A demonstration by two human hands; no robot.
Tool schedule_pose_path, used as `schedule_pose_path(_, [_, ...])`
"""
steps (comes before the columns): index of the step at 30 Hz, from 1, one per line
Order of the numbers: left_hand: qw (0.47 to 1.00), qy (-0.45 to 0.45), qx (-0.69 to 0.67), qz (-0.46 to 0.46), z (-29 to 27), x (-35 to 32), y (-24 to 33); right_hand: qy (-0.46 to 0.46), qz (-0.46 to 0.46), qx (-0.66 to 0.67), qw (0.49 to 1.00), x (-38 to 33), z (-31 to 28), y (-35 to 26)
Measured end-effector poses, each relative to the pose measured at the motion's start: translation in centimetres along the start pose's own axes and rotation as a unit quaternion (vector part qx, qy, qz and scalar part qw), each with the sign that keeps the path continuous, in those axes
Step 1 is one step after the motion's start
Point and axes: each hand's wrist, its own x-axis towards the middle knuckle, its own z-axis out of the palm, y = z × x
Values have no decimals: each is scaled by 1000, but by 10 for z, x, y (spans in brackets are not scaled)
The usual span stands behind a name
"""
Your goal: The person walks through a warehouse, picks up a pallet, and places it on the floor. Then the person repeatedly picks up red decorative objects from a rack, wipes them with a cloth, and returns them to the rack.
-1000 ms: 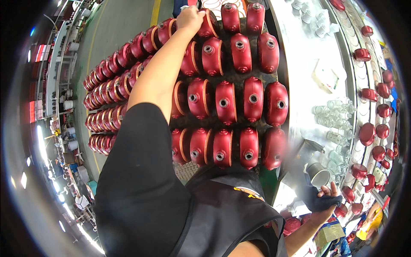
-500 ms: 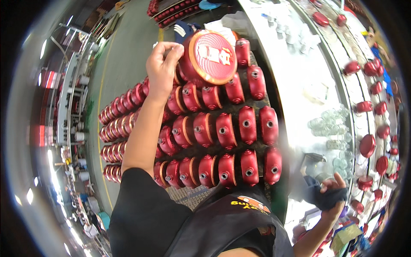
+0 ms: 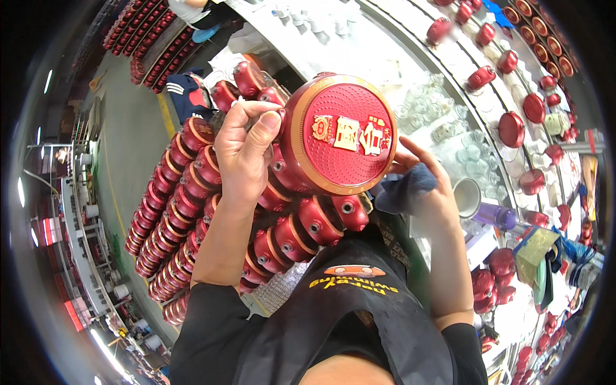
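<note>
Between thumb and fingers, my left hand (image 3: 246, 149) grips a round red drum-shaped bottle (image 3: 343, 170) by its left edge. The flat face has a gold rim, a dotted pattern and raised gold characters. At its lower right edge is my right hand (image 3: 439, 192), fingers curled around a dark blue cloth (image 3: 404, 188). Those fingertips are partly behind the bottle, so I cannot tell how firmly they touch it. Below the held bottle, rows of similar red bottles (image 3: 282, 240) stand with their necks upward.
On my right runs a white worktable (image 3: 378, 58) with clear glass pieces (image 3: 475, 157), a white cup (image 3: 467, 197) and a purple cylinder (image 3: 494, 216). Beyond it, red bottles (image 3: 511, 129) sit along a line. More racked bottles (image 3: 138, 35) are at the far left.
The held bottle has moved right and closer, its face turned more toward me. My right hand has come in from the worktable with the cloth to the bottle's side. The view has turned.
</note>
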Motion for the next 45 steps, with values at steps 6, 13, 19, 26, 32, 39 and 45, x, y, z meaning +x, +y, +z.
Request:
schedule_pose_path(6, [999,-34,31,9,33,-17,-8,42,-4,44,998,-5,-10,10])
schedule_pose_path(13, [971,-9,213,108,38,-28,-15,123,-9,-2,992,9,-36,37])
schedule_pose_path(19, [969,114,202,91,-61,-6,23,37,-52,-69,996,-19,-100,2])
schedule_pose_path(26, [776,240,560,166,-218,80,32,189,-12,-124,974,-55,-138,-17])
schedule_pose_path(32, [685,257,676,83,-305,131,-56,209,10,-175,962,-77,-140,-24])
schedule_pose_path(39, [687,247,683,-16,-336,138,-143,305,23,-173,936,-85,-134,-9])
schedule_pose_path(45, [697,210,682,-74,-337,129,-179,267,30,-174,948,-80,-121,-2])
